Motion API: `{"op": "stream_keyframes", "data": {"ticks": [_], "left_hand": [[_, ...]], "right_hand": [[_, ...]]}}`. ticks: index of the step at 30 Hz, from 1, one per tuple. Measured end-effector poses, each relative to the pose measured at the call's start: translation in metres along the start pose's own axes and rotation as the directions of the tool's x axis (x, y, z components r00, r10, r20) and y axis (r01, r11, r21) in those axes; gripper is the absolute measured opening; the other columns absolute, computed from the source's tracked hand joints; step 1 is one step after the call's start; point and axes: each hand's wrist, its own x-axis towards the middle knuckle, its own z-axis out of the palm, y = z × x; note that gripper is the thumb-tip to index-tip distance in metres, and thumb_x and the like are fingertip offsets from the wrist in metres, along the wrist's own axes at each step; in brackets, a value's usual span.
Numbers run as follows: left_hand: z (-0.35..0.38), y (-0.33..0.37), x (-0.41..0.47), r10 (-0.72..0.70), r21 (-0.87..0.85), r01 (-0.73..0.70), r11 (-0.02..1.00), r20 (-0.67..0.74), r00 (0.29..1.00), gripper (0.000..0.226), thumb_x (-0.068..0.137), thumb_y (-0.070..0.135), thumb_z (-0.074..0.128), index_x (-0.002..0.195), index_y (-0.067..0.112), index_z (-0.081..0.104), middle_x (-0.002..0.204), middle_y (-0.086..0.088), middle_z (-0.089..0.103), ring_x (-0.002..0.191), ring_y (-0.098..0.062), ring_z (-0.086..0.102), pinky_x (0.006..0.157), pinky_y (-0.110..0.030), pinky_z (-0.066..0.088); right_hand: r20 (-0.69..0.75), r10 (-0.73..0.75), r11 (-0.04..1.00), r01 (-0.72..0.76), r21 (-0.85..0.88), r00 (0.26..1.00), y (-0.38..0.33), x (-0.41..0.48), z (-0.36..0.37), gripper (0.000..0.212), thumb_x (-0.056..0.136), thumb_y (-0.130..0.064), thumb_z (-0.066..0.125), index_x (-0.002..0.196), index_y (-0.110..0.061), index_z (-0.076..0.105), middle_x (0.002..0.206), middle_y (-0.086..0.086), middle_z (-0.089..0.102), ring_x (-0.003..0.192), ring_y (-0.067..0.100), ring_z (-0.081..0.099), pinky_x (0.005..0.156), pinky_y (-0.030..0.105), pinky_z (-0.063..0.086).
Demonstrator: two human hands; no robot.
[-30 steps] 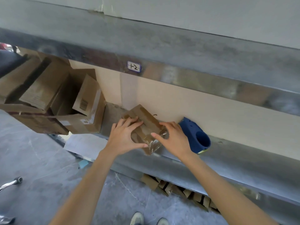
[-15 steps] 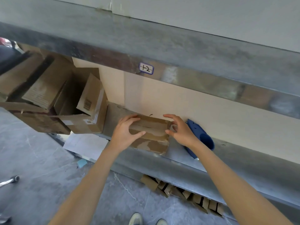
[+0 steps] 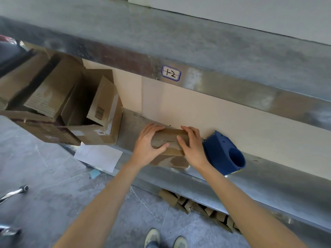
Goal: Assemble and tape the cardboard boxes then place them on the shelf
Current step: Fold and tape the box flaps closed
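Nearest, a pair of shoes [image 3: 165,238] on the grey floor [image 3: 53,194], and loose cardboard pieces [image 3: 195,206] piled under the shelf [image 3: 277,176]. Next, two bare forearms reaching up to the shelf. Left hand [image 3: 146,144] and right hand [image 3: 194,147] each hold one end of the small cardboard box [image 3: 169,138], fingers [image 3: 152,127] wrapped over its far top edge and thumbs pressed on its top, where a seam shows. The box sits on the shelf, near the front lip, between the open carton [image 3: 100,120] to the left and the blue tape dispenser [image 3: 223,153], which is just beside it on the right. A white sheet of paper [image 3: 98,156] overhangs the lip below the carton. Behind, a beige back panel [image 3: 232,119]; above, a label marked "1-2" [image 3: 171,73] on the upper rail. Step judged in hand: seating an assembled, taped box in its place. The next move likely calls for squaring it up, then loosening both grips without dragging the box or nudging the dispenser.
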Motion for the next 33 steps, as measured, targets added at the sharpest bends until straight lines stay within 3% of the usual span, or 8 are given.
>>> {"op": "stream_keyframes", "data": {"ticks": [3,7,11,13,17,23,29,33], "left_hand": [[-0.001,0.002,0.001,0.001,-0.003,-0.001,1.000,-0.008,1.000,0.052,0.076,0.024,0.084,0.122,0.012,0.064,0.125,0.000,0.061,0.126,-0.017,0.048,0.110,-0.031,0.037],[-0.005,0.006,0.002,-0.010,-0.039,0.011,0.999,0.032,0.999,0.054,0.077,0.022,0.084,0.125,0.011,0.063,0.127,0.000,0.059,0.127,-0.014,0.046,0.110,-0.026,0.033],[-0.015,0.005,-0.004,-0.060,-0.067,0.067,0.995,0.098,0.993,0.057,0.080,0.022,0.081,0.132,0.015,0.059,0.137,0.004,0.052,0.134,-0.008,0.038,0.116,-0.030,0.030],[-0.022,0.002,-0.009,-0.083,-0.027,0.088,0.996,0.144,0.986,0.061,0.081,0.030,0.080,0.136,0.020,0.055,0.142,0.006,0.048,0.138,-0.009,0.035,0.117,-0.034,0.028],[-0.034,0.000,-0.020,-0.126,0.058,0.115,0.992,0.250,0.960,0.091,0.071,0.069,0.072,0.147,0.028,0.043,0.148,0.016,0.038,0.137,-0.003,0.029,0.113,-0.029,0.028],[-0.035,0.006,-0.035,-0.141,0.218,0.086,0.972,0.251,0.958,0.115,0.063,0.084,0.064,0.155,0.026,0.028,0.148,0.023,0.027,0.125,-0.002,0.022,0.108,-0.030,0.031],[-0.025,0.019,-0.051,-0.190,0.197,0.148,0.969,0.221,0.957,0.118,0.063,0.078,0.069,0.157,0.023,0.023,0.144,0.029,0.022,0.124,-0.002,0.020,0.111,-0.031,0.030],[-0.020,0.024,-0.060,-0.224,0.170,0.197,0.965,0.160,0.961,0.118,0.060,0.080,0.070,0.155,0.024,0.029,0.140,0.027,0.028,0.125,-0.006,0.026,0.110,-0.030,0.032]], "right_hand": [[0.000,-0.005,1.000,0.005,0.026,1.000,0.005,0.002,0.002,0.043,0.100,-0.032,0.053,0.140,-0.018,0.047,0.134,-0.004,0.035,0.123,0.010,0.040,0.110,0.028,0.035],[0.008,-0.026,0.999,0.026,0.025,1.000,0.006,0.004,0.000,0.043,0.097,-0.032,0.057,0.138,-0.021,0.048,0.130,-0.008,0.035,0.122,0.010,0.042,0.108,0.028,0.037],[0.090,-0.079,0.997,0.078,0.015,0.993,0.005,0.019,-0.012,0.044,0.095,-0.036,0.060,0.137,-0.028,0.047,0.129,-0.012,0.039,0.120,0.004,0.043,0.106,0.025,0.037],[0.089,-0.132,0.990,0.136,-0.039,0.987,0.004,0.027,-0.016,0.041,0.093,-0.039,0.062,0.132,-0.030,0.051,0.126,-0.015,0.042,0.114,-0.001,0.044,0.101,0.023,0.040],[0.011,-0.189,0.965,0.188,-0.183,0.982,-0.003,0.035,-0.015,0.042,0.090,-0.043,0.064,0.128,-0.029,0.052,0.127,-0.016,0.046,0.113,0.005,0.047,0.088,0.026,0.045],[0.033,-0.233,0.948,0.235,-0.215,0.972,-0.009,0.022,-0.011,0.049,0.093,-0.045,0.060,0.135,-0.025,0.048,0.138,-0.007,0.041,0.127,0.010,0.038,0.102,0.030,0.040],[-0.020,-0.146,0.942,0.133,-0.307,0.989,0.000,-0.010,-0.025,0.050,0.092,-0.054,0.056,0.132,-0.026,0.050,0.145,-0.004,0.033,0.131,0.015,0.034,0.087,0.037,0.051],[-0.030,-0.057,0.969,0.048,-0.241,0.998,0.008,-0.023,-0.019,0.049,0.092,-0.051,0.058,0.133,-0.026,0.048,0.134,0.000,0.038,0.122,0.017,0.042,0.083,0.029,0.046]]}}
